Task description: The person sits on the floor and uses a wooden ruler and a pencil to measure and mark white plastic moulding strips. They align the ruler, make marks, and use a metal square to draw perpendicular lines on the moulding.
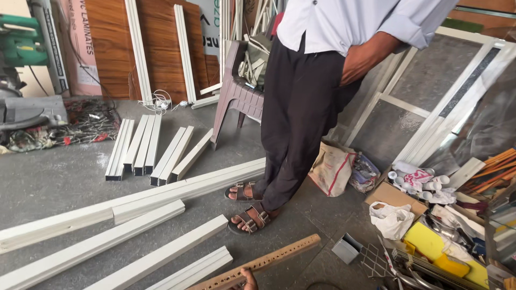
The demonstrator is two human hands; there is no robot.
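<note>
Only a thumb tip of one of my hands (249, 277) shows at the bottom edge, apparently my right hand. It presses on a long wooden strip (279, 253) drilled with rows of small holes. The strip slants from the bottom centre up to the right over the grey floor, and the rest of the hand is cut off by the frame. My left hand is out of view. Several long white profile bars (161, 200) lie on the floor to the left of the strip.
A person in a white shirt, black trousers (293, 123) and sandals stands just beyond the strip. Behind them are a brown plastic chair (236, 94) and framed mesh panels (430, 96). Boxes, bags and tools (430, 236) crowd the right. A saw bench (27, 107) sits far left.
</note>
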